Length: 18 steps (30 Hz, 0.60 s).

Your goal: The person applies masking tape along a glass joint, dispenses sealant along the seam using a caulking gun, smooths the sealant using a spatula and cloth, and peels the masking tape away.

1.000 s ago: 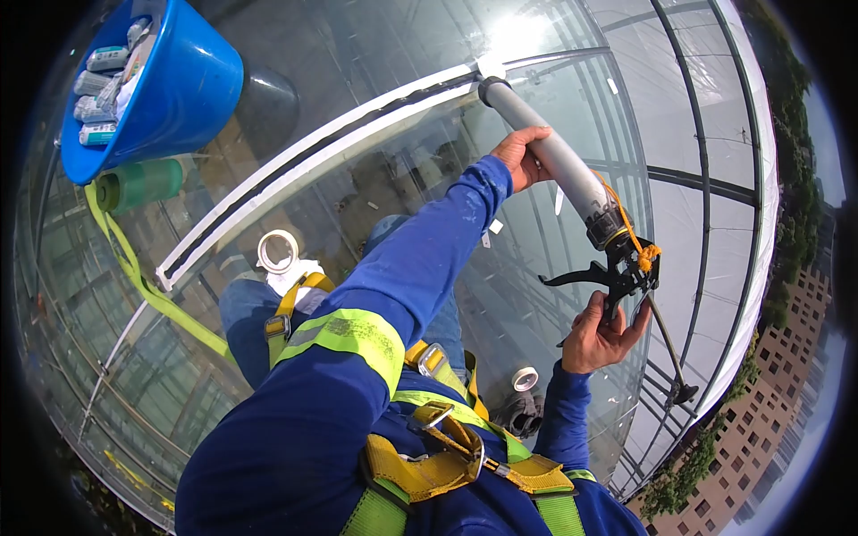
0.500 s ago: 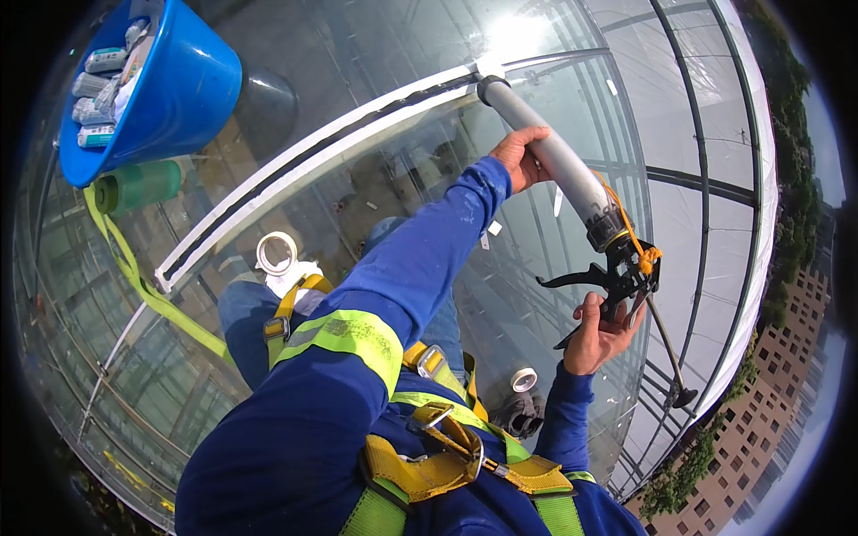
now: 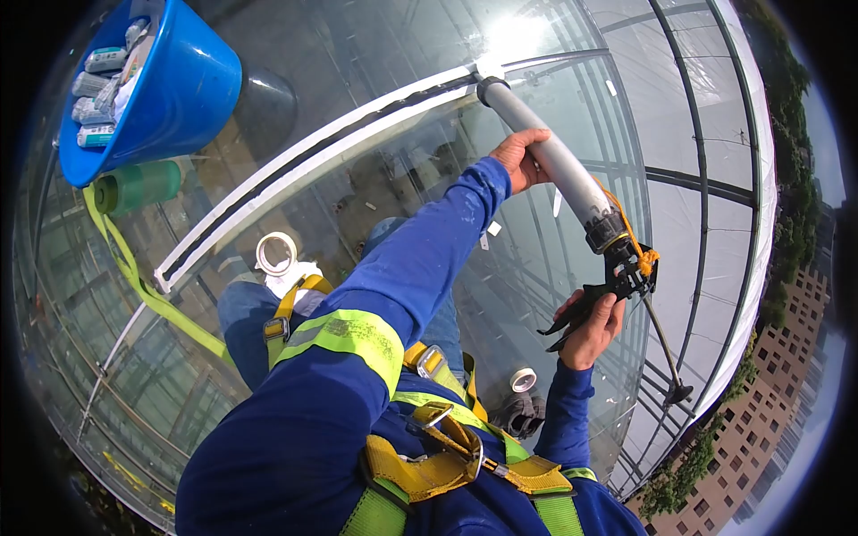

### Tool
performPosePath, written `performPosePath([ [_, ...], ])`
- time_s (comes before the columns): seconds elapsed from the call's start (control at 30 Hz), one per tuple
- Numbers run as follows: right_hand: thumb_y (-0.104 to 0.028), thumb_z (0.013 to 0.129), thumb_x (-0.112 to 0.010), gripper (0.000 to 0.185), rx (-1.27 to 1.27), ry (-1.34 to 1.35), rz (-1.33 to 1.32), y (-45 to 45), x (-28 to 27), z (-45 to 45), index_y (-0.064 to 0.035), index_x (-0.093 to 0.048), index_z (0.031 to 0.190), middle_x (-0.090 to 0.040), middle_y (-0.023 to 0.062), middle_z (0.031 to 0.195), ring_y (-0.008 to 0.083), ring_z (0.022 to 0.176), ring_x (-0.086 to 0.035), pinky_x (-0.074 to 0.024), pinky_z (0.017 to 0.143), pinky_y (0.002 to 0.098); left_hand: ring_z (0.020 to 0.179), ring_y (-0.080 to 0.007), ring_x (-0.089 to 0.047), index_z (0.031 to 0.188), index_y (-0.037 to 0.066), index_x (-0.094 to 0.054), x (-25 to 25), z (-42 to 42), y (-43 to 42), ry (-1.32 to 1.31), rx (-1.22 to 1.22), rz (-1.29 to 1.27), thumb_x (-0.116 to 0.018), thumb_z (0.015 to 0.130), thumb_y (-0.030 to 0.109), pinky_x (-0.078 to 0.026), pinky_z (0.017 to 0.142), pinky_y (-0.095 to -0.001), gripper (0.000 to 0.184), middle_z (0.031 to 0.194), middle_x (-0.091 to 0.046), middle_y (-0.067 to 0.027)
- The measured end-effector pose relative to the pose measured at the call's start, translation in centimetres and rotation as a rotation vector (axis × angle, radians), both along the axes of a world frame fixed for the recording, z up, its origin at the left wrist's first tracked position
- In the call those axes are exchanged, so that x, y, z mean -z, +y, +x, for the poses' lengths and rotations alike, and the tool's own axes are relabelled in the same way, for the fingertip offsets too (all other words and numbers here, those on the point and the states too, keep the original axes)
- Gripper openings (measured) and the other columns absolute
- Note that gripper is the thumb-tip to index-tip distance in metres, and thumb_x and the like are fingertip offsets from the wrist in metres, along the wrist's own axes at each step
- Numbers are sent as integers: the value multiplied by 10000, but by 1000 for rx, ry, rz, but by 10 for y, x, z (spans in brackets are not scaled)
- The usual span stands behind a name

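A caulking gun [image 3: 567,165] with a long grey barrel lies slantwise across the view. Its nozzle end meets the upper end of a dark joint [image 3: 357,136] edged with white masking tape [image 3: 259,207]. My left hand [image 3: 521,163] is wrapped round the barrel's middle from below. At the black handle, my right hand [image 3: 590,330] closes round the grip and trigger [image 3: 581,313], which sit close together. Orange cord [image 3: 647,261] is tied at the gun's rear, and a thin plunger rod [image 3: 663,339] sticks out behind. The nozzle tip is lost in glare.
A blue bucket [image 3: 192,85] with foil sealant packs [image 3: 94,110] stands upper left, beside a green bottle [image 3: 147,186] and yellow-green strap [image 3: 134,277]. Tape rolls [image 3: 276,254] lie near my legs on the glass panels [image 3: 357,188]. White sheeting [image 3: 684,134] lies beyond the glass edge.
My right hand has squeezed the trigger in against the grip, its fingers now curled. The gun's rear has shifted slightly left and down. My left hand stays nearly in place.
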State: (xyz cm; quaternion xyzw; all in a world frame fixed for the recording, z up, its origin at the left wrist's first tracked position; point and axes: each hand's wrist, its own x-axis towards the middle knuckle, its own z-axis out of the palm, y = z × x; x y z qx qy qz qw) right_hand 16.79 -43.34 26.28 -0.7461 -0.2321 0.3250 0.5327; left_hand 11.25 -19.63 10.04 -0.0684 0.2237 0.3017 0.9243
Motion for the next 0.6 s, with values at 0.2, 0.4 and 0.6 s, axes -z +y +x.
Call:
performPosePath([
  [0.2,-69,936,-622,702,284,-283,182,30,-9,-30,-93,-208,1503,-650,144,858,133,545,-579,-484,431,249,1031,-315,-612,1164,11,-468,2,3,3,-11,-4,-16,-688,841,163,-556,871,-564,420,1111,-548,-136],
  [0.4,-66,915,-662,641,139,-613,65,42,-2,2,-39,-345,1472,-605,57,718,40,459,-450,-349,362,201,1063,-319,-593,1173,2,-458,6,22,24,-29,-30,-36,-682,858,171,-550,877,-578,423,1141,-519,-141],
  [0.6,-41,922,-642,607,81,-622,-34,38,-61,-12,3,-358,1457,-661,114,888,36,509,-477,-373,400,188,1100,-330,-574,1186,1,-454,-29,4,4,0,-9,9,-699,884,251,-541,908,-588,462,1159,-508,-149],
])
